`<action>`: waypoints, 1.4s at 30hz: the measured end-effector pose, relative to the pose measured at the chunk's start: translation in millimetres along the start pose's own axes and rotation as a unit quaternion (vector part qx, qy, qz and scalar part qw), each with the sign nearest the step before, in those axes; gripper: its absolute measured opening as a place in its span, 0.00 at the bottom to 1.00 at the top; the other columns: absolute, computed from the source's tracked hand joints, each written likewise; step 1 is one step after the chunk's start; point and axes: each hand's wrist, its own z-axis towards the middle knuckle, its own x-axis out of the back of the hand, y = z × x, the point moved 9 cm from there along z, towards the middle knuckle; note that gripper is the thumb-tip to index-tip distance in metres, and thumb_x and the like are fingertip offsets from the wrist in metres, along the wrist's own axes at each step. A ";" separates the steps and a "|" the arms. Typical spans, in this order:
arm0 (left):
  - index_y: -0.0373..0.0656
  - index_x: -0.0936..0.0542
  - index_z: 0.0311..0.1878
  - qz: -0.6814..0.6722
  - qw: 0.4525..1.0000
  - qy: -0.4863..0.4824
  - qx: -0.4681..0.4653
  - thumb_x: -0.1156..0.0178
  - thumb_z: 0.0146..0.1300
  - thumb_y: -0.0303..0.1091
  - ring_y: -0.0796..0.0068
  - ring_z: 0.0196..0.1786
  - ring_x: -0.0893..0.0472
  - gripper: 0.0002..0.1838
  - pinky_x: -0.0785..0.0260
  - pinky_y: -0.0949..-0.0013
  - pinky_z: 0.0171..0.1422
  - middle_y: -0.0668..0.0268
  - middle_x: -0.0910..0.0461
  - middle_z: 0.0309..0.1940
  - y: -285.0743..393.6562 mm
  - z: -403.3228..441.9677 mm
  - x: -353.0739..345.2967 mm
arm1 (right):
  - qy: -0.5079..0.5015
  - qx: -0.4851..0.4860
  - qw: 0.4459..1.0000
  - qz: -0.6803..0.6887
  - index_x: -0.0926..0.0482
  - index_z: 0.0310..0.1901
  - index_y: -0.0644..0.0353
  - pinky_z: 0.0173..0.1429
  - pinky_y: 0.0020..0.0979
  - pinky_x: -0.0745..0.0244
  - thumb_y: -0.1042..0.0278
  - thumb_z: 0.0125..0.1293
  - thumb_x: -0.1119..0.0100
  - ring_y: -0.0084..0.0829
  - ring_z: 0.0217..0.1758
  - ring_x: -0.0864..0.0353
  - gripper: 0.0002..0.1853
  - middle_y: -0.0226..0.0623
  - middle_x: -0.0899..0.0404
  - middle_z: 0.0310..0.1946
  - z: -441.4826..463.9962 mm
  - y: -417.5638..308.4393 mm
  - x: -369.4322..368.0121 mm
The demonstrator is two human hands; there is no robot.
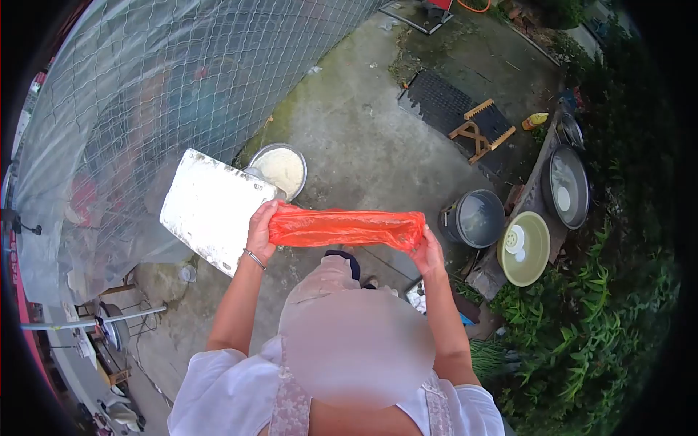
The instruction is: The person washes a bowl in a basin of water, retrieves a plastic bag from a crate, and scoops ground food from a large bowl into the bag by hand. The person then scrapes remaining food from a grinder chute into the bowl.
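A red plastic bag (342,228) is stretched out sideways in front of my body, slightly see-through and creased. My left hand (260,231), with a bracelet at the wrist, is closed on the bag's left end. At the opposite end my right hand (427,254) grips the bag's edge, its fingers partly hidden by the plastic. Just beyond my left hand lies a white, dirt-marked foam board or lid (214,207). Beside that board, a round metal basin (282,171) holds something pale and grainy.
A dark bucket (476,218), a yellow-green basin (534,251) and a large grey basin (567,185) stand to the right along a low ledge, near plants (582,341). A folding wooden stool (483,131) is further off. Netting over plastic sheeting (167,94) borders the left.
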 end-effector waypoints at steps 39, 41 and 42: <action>0.42 0.24 0.45 0.219 0.804 0.461 0.305 0.40 0.56 0.43 0.52 0.45 0.21 0.17 0.30 0.59 0.49 0.51 0.20 0.39 -204.9 305.7 -198.1 | -0.352 -0.321 0.341 -0.810 0.28 0.46 0.62 0.41 0.26 0.30 0.70 0.67 0.51 0.21 0.36 0.25 0.09 0.33 0.22 0.38 681.6 -239.4 -257.9; 0.41 0.26 0.46 0.190 0.797 0.467 0.334 0.40 0.57 0.40 0.54 0.44 0.20 0.17 0.30 0.60 0.48 0.51 0.20 0.38 -215.2 301.5 -202.3 | -0.401 -0.306 0.273 -0.819 0.28 0.45 0.61 0.41 0.25 0.30 0.69 0.65 0.47 0.20 0.37 0.27 0.09 0.30 0.23 0.36 687.9 -213.1 -284.2; 0.40 0.27 0.47 0.179 0.793 0.470 0.345 0.40 0.58 0.39 0.56 0.43 0.20 0.17 0.30 0.61 0.47 0.51 0.20 0.37 -213.8 298.6 -197.7 | -0.425 -0.295 0.242 -0.820 0.28 0.45 0.61 0.41 0.25 0.30 0.69 0.64 0.46 0.19 0.37 0.27 0.09 0.29 0.24 0.35 682.7 -195.2 -302.6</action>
